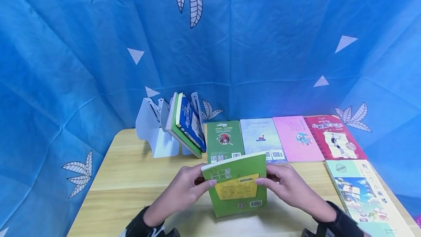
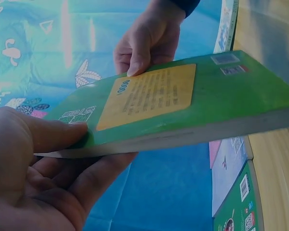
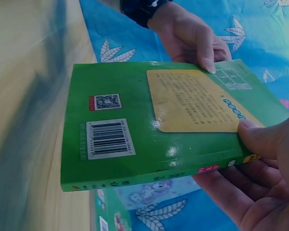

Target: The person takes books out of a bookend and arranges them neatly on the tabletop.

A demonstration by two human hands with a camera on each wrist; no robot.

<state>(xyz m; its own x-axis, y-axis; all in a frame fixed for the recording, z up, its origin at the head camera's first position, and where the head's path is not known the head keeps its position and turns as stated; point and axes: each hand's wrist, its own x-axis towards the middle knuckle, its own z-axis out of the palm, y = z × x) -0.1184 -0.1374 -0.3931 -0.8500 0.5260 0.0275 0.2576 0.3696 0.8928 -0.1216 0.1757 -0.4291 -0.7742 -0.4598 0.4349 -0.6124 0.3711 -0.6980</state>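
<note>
A green book [image 1: 236,200] with a yellow text panel on its cover stands tilted over the front of the table. My left hand [image 1: 187,184] pinches its left edge, thumb on the cover and fingers behind. On the opposite edge my right hand [image 1: 289,185] grips it the same way, with the thumb beside the yellow panel. In the right wrist view the book's cover [image 3: 120,163] shows a barcode and a QR code, with the spine facing the camera. The left wrist view shows the page edges of the book [image 2: 221,130] between both hands.
White bookends [image 1: 166,145] stand at the back left, with several books [image 1: 189,123] leaning in them. Along the back lie a dark green book [image 1: 223,138], a pale blue book [image 1: 260,131], a pink book [image 1: 292,138] and a red book [image 1: 335,138]. Another illustrated book [image 1: 365,196] lies at the right edge.
</note>
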